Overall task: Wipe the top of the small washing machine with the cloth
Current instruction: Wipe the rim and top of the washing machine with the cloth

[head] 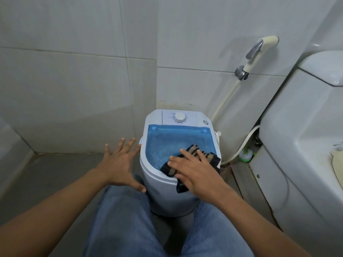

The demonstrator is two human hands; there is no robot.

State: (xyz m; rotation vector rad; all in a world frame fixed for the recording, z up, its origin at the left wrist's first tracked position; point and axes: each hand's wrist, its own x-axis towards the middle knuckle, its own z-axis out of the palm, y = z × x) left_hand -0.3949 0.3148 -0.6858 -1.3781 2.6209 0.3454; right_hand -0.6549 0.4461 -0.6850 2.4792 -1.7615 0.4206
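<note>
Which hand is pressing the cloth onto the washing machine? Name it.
The right hand. It lies flat on the striped cloth at the near right of the blue lid. The left hand is spread open beside the machine, holding nothing.

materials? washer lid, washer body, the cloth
Washer lid: looks like translucent blue plastic, semi-gloss; light passes through, moulded hinge bar at the back.
Washer body: likely white moulded plastic, smooth with soft sheen and rounded edges.
Cloth: woven or knit fabric, matte, dark with tan stripes; it drapes over the rim under the right hand.
</note>
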